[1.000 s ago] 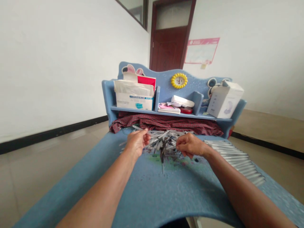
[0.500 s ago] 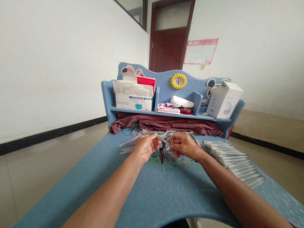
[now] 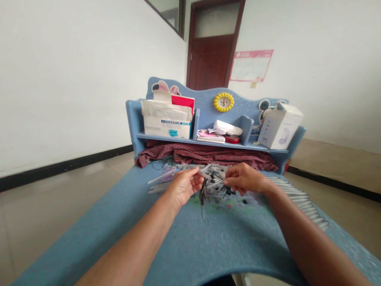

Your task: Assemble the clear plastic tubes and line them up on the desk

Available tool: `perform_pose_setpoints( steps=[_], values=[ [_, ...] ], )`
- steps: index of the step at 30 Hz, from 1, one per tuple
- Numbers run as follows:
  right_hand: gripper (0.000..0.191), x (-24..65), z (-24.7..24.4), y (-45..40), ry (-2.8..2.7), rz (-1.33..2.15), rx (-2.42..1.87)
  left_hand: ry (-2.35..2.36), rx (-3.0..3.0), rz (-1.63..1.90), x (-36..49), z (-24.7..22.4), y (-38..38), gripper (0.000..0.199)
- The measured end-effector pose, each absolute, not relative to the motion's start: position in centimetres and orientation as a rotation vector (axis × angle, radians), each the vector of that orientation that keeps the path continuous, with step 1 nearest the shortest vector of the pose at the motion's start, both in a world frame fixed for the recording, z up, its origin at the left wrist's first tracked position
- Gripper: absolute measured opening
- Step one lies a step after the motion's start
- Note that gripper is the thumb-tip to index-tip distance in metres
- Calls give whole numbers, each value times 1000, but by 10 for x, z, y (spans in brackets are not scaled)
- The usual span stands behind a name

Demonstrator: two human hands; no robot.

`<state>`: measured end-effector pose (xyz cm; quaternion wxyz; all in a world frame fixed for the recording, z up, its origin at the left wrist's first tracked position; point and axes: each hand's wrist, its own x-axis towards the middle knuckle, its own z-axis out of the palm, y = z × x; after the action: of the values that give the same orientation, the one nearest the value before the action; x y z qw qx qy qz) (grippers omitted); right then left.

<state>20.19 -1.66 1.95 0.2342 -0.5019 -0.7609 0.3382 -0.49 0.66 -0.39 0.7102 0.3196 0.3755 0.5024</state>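
Note:
My left hand (image 3: 187, 186) is closed in a pinch on a slim grey tube (image 3: 204, 174) that points right, over the middle of the blue desk (image 3: 190, 242). To its right, my right hand (image 3: 244, 178) has its fingers pressed together around the end of a thin dark stick (image 3: 218, 177). Below and between both hands lies a loose pile of grey tubes (image 3: 212, 183) mixed with small black pieces. Several more tubes (image 3: 160, 186) lie left of my left hand. My right wrist partly hides a neat row of grey tubes (image 3: 300, 200).
A red checked cloth (image 3: 208, 153) is bunched under the blue shelf (image 3: 178, 139) at the back. On the shelf stand a mask box (image 3: 166, 125), a stack of papers (image 3: 210, 137), a red tin (image 3: 232, 139) and a white box (image 3: 279, 127). A yellow-rimmed clock (image 3: 224, 102) is on the backboard.
My right hand has moved right, away from my left hand, drawing a thin dark stick with it. My left hand stays almost in place with the grey tube.

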Motion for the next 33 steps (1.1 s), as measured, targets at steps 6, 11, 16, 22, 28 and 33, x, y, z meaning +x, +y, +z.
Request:
perform_pose_setpoints(
  steps=[6,11,16,22,28,33],
  values=[
    [15,233,21,-19,-2275,693,-2007,808,689,1154,-6,-2,9,13],
    [22,223,3,-16,-2323,713,-2258,792,704,1154,-8,0,9,13],
    [23,220,-4,-14,-2297,825,-2291,788,724,1161,-10,1,8,11],
    [5,210,-7,-14,-2152,1011,-1589,763,743,1164,-11,-3,8,11],
    [25,178,-8,-22,-1811,1246,-1046,794,767,1140,-7,-6,6,9],
    [28,168,-10,-25,-1685,1190,-933,792,804,1102,-3,-7,4,10]
  ],
)
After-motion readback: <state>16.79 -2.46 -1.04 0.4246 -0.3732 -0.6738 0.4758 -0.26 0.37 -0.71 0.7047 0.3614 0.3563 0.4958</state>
